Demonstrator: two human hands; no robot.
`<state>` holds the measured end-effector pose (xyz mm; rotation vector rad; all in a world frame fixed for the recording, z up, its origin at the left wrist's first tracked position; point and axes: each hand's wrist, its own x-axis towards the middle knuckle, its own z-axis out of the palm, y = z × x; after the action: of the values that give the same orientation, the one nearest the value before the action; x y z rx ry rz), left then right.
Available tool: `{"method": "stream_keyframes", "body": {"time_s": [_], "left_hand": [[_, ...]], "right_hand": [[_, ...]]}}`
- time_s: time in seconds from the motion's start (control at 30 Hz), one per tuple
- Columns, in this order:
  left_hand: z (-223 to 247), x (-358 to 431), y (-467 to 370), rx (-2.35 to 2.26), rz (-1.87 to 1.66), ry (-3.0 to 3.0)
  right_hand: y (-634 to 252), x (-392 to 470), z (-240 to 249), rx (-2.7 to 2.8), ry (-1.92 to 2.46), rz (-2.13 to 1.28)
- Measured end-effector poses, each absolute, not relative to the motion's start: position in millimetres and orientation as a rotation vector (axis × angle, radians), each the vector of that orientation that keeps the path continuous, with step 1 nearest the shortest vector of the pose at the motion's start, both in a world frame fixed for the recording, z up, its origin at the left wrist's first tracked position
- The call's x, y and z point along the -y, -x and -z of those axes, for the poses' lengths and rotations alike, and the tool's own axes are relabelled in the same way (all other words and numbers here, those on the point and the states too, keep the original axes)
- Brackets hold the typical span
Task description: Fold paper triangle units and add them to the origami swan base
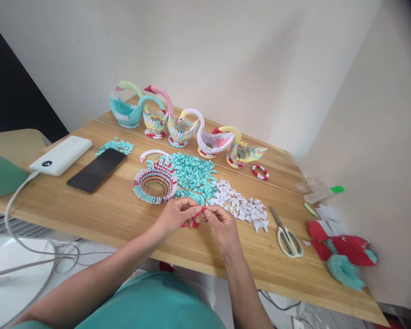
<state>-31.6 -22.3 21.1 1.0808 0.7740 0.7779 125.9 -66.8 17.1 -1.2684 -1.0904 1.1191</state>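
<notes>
Between the fingertips of my left hand (183, 214) and my right hand (221, 222) is a small red piece of paper (202, 209), pinched from both sides. More red paper (191, 224) shows under my left fingers, partly covered by them. Just beyond my left hand sits a round bowl of folded paper (155, 182) in red, white and teal. Heaped behind my hands are folded teal paper pieces (193, 176), and folded white paper pieces (241, 201) spread out to the right. A pale curved paper neck (154, 154) lies behind the bowl.
Several paper swans (183, 130) stand along the back of the table. A red-and-white paper ring (260, 172) lies near them. Scissors (287, 237) rest at right, by red paper sheets (318, 230). At left are a black phone (96, 170) and a white power bank (61, 155) with a cable.
</notes>
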Motion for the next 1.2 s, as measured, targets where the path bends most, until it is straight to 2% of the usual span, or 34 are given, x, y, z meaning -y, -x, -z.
{"method": "stream_keyframes", "body": {"time_s": [0.17, 0.4, 0.77, 1.2], "left_hand": [[-19, 24, 31, -0.851, -0.931, -1.228], [-13, 15, 36, -0.719, -0.765, -1.013], [-16, 18, 34, -0.677, -0.746, -0.997], [-26, 27, 29, -0.756, -0.798, -1.096]], "right_hand": [[-125, 69, -16, 1.236, 1.408, -0.929], [-127, 67, -8, 1.053, 1.219, -1.209], [-125, 67, -6, 0.969, 1.128, -1.306], [-123, 75, -22, 1.16, 1.296, -1.049]]}}
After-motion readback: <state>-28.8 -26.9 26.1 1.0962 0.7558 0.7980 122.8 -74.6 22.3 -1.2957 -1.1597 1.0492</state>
